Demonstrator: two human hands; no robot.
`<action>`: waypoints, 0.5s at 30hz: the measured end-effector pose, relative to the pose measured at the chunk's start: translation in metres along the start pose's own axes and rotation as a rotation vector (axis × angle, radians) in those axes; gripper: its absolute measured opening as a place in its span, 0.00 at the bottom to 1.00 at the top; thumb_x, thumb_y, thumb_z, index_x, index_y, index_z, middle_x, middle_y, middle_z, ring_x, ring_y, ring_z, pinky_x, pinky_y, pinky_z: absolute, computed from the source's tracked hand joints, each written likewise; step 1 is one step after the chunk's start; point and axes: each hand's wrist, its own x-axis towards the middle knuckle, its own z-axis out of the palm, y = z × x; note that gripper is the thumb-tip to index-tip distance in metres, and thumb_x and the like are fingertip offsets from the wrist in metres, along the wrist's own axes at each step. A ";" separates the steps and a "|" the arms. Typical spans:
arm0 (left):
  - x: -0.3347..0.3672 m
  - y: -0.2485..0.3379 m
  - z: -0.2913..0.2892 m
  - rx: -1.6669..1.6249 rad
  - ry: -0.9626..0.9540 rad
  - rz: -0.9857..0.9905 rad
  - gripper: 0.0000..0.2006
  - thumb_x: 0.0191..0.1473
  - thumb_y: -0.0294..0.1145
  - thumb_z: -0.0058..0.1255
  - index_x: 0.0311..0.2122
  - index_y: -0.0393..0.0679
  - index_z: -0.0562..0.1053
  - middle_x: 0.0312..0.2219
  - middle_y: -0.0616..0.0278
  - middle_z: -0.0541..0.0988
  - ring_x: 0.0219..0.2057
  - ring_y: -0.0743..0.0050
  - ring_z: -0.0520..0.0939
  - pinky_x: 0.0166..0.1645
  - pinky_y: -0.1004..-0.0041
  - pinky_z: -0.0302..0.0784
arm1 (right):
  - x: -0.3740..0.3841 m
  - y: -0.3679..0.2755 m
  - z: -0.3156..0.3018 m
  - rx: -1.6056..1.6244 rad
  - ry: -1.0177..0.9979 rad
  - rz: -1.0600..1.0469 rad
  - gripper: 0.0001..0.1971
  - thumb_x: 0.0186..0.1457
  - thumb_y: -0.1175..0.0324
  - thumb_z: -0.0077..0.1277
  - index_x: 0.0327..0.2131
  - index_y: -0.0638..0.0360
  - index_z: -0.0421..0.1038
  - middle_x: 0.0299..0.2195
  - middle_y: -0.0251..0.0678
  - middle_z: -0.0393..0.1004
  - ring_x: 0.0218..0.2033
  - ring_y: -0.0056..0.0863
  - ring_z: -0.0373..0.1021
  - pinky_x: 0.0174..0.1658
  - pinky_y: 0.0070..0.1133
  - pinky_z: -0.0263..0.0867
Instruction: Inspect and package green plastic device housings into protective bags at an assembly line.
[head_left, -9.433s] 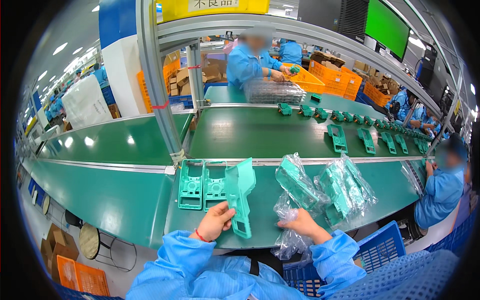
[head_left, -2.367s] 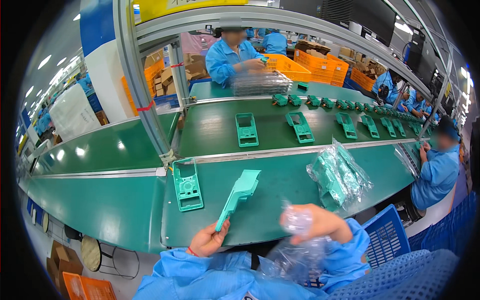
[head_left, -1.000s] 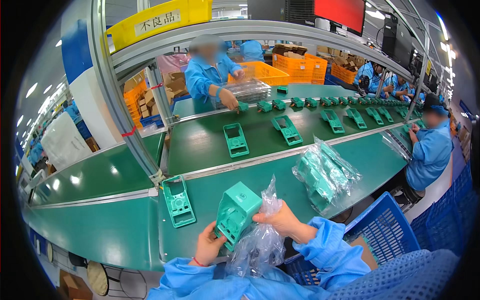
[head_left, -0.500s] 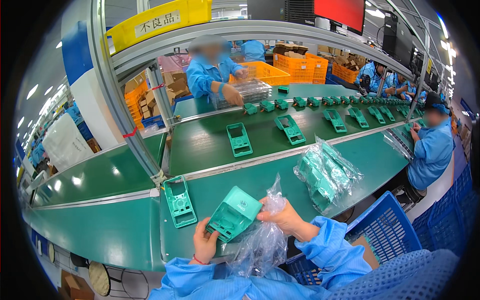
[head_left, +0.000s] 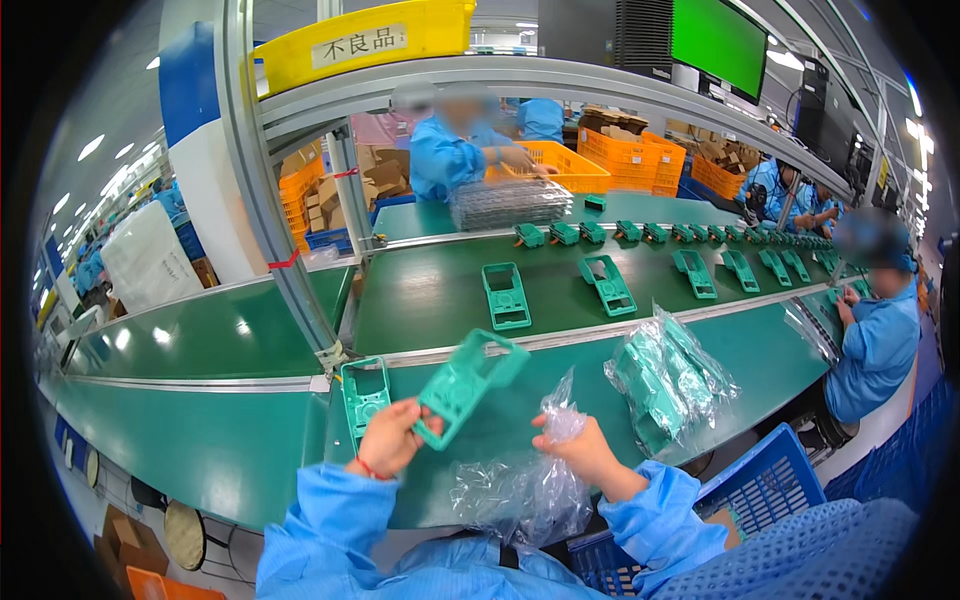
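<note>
A green plastic housing with a large window and smaller cut-outs [head_left: 468, 380] is gripped at its lower end by my left hand [head_left: 393, 436]. It is held tilted above the green bench [head_left: 600, 385]. Partly behind my left hand, another green housing [head_left: 366, 385] lies on the bench. My right hand [head_left: 575, 450] is closed round a crumpled clear plastic bag [head_left: 535, 495], whose lower part hangs down at the bench's near edge. To the right of that hand lies a clear bag of several green housings [head_left: 665, 385].
Green housings [head_left: 507, 297] lie spaced along the belt [head_left: 420, 315], with a row of small green parts [head_left: 565, 233] behind. A metal post [head_left: 270, 200] rises at left. A blue crate [head_left: 770, 475] stands near right. Co-workers [head_left: 875, 320] sit at right and across the belt.
The housing and my left hand have moved up and left, away from the bag. The housing has turned to show its large window. My right hand still grips the bag.
</note>
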 end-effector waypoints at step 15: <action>0.293 0.013 -0.059 -0.026 0.654 0.292 0.11 0.55 0.24 0.37 0.42 0.33 0.66 0.32 0.48 0.72 0.30 0.55 0.77 0.35 0.60 0.77 | 0.021 0.038 -0.020 -0.154 -0.166 0.136 0.14 0.41 0.72 0.60 0.35 0.63 0.71 0.30 0.30 0.72 0.31 0.18 0.66 0.37 0.19 0.62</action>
